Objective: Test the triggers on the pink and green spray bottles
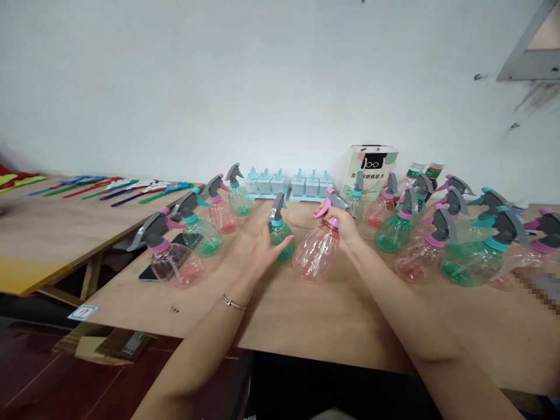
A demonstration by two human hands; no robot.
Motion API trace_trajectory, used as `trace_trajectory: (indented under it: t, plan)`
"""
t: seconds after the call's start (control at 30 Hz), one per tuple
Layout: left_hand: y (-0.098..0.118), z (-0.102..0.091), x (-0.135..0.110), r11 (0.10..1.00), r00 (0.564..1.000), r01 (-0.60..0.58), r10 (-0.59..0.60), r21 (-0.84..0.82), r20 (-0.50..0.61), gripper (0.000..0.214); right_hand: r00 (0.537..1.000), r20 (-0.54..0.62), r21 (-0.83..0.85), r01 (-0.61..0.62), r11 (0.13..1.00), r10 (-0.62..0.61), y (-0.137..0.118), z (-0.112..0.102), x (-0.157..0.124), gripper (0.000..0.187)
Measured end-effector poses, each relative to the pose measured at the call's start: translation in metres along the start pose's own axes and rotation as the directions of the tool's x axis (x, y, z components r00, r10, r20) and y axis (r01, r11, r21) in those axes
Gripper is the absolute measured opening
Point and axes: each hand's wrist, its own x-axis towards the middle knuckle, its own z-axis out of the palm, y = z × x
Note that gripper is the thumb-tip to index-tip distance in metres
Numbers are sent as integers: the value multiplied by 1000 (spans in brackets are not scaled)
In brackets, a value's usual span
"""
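My left hand (pixel 261 249) is around the lower body of a green spray bottle (pixel 280 233) with a grey and teal trigger head. Its thumb lies across the front, and the other fingers are partly hidden. My right hand (pixel 343 224) grips a clear pink spray bottle (pixel 314 256) at its neck and pink trigger, just under the grey head. This bottle leans slightly, its base on or close to the wooden table (pixel 306 315). The two held bottles are side by side.
Several pink and green spray bottles stand left, such as one pink bottle (pixel 177 265), and right, such as one green bottle (pixel 472 262). A dark phone (pixel 151 273) lies left. Light-blue popsicle moulds (pixel 266 184) and a printed box (pixel 370 172) line the wall. Coloured strips (pixel 126 192) cover another table.
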Motion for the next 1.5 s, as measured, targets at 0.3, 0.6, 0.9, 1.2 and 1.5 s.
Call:
trace_trajectory:
  t: [0.3,0.6,0.9,1.2,1.5]
  plan:
    - [-2,1,0,1000,1000,10,-10,-11,-13,68,999,-30,46,18,999,-17,-2,2,-4,14]
    - [-2,1,0,998,999,53,-53,33,6,72,880,-148,-359,377,854,-451,16,-37,31,24]
    - [2,0,-1,998,998,64,-64,13,5,69,628,-296,-621,447,644,-720,29,-108,76,32]
    - [5,1,2,997,998,70,-70,29,-6,73,574,-229,-687,477,548,-787,59,-117,90,78]
    - [0,4,-1,1000,999,-5,4,28,41,65,302,54,-722,671,172,-952,35,-78,48,65]
